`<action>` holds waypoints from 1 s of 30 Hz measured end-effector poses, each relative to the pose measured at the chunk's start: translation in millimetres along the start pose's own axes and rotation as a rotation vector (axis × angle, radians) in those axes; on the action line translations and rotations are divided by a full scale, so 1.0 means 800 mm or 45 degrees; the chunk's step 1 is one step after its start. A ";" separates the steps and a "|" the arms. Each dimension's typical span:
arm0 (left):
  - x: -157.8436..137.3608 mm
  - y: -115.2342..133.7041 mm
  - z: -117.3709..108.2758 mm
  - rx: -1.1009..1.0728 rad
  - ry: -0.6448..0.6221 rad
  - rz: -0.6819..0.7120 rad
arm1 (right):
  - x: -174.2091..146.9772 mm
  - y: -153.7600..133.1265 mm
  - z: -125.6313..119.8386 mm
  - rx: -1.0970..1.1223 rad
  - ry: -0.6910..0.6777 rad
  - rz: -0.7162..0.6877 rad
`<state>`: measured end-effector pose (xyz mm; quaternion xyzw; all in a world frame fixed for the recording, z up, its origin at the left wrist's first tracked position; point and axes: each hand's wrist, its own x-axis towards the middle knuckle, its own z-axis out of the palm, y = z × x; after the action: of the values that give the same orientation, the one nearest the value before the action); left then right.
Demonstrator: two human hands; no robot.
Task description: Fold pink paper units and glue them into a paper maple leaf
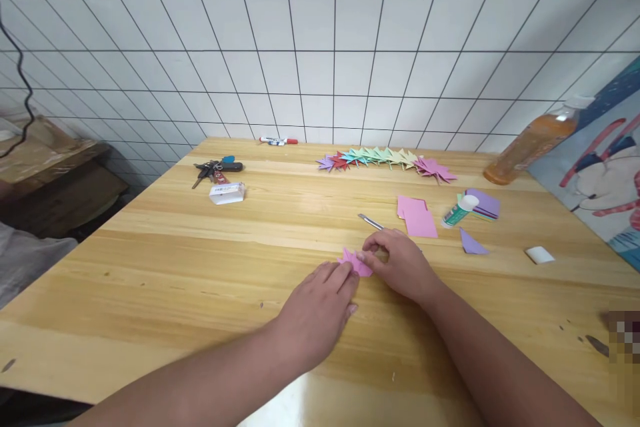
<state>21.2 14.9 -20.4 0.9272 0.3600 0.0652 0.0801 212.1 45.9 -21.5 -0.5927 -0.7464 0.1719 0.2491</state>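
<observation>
A small folded piece of pink paper (364, 269) lies on the wooden table (200, 280), in front of me. My left hand (323, 300) holds its left side down with the fingertips, the thumb tucked lower. At the paper's upper right edge my right hand (397, 260) has thumb and index finger closed in a pinch on it. Just beyond the right hand is a slim craft knife (370, 221), partly hidden by that hand. Flat pink paper sheets (420, 219) lie past the right hand.
Joined paper stars (383, 158) in several colours line the wall side. To the right are a glue stick (457, 212), a paper stack (484, 203), a purple folded triangle (471, 243), a white piece (539, 255) and a bottle (535, 140). Keys (215, 170), a small box (227, 193) and markers (279, 141) lie left.
</observation>
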 end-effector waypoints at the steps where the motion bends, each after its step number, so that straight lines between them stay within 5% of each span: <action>1: 0.000 -0.001 0.002 0.009 0.010 0.019 | -0.001 -0.001 0.001 -0.028 0.023 0.002; 19: 0.005 -0.008 0.003 0.061 -0.012 0.085 | 0.010 -0.006 0.019 -0.328 0.032 0.163; 25: 0.005 -0.008 0.002 0.037 -0.009 0.095 | 0.015 -0.003 0.014 -0.263 0.008 0.187; 30: 0.007 -0.012 -0.004 -0.067 0.040 0.072 | 0.004 0.012 0.000 0.073 -0.111 0.104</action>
<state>18.7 25.9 -19.1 0.9334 0.3331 0.0913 0.0970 218.9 51.1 -26.5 -0.6071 -0.7265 0.2290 0.2260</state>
